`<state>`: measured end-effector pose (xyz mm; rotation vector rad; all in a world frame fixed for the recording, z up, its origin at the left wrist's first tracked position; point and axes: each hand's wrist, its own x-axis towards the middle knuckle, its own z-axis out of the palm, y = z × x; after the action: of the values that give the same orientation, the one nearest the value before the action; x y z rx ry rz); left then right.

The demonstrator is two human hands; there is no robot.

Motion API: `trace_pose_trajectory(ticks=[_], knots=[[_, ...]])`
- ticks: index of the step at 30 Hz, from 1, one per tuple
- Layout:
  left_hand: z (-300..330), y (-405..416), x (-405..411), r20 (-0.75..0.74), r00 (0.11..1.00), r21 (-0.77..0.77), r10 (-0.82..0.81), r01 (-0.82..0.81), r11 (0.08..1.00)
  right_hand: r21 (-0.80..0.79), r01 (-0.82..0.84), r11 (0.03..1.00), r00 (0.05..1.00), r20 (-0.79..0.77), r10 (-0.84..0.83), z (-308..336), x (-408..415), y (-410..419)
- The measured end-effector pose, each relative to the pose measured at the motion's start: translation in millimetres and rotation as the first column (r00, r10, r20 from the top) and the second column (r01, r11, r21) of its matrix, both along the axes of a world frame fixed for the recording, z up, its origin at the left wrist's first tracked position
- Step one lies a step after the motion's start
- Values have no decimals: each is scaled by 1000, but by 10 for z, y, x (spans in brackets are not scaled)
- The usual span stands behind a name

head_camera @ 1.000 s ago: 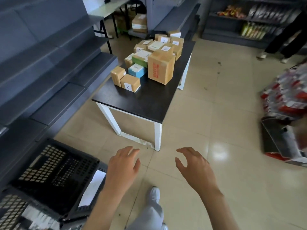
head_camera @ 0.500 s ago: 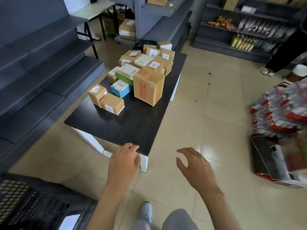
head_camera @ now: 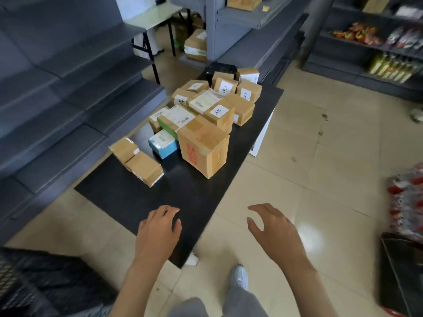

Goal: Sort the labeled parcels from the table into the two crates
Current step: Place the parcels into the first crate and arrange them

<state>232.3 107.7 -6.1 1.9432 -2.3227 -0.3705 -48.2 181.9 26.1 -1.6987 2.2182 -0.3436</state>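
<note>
Left hand (head_camera: 159,227), loosely open and empty, hovers over the table's (head_camera: 128,197) near edge, nearer than the empty right hand (head_camera: 272,227) to the parcels (head_camera: 144,168) farther along it.

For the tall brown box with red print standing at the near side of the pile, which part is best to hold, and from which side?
The tall brown box stands upright, with its near faces and right side clear. I would probably clasp its two opposite vertical sides, coming from the near edge of the table. Both the left hand and right hand hold nothing, and the box looks too wide for one hand.
</note>
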Motion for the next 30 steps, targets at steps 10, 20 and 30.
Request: trace_pose_trajectory(ticks=[10,20,30], knots=[[58,-712,-384,13,980,17,199,-199,980,4,-266,964,964,20,266,127,-342,-1321],[-222,-1464,-205,-27,912,54,410,-409,911,72,-510,857,857,-38,513,193,-10,-2536],[-663,-2085,-68,43,787,235,616,-607,759,94,-693,714,717,-13,697,152,303,-3628]])
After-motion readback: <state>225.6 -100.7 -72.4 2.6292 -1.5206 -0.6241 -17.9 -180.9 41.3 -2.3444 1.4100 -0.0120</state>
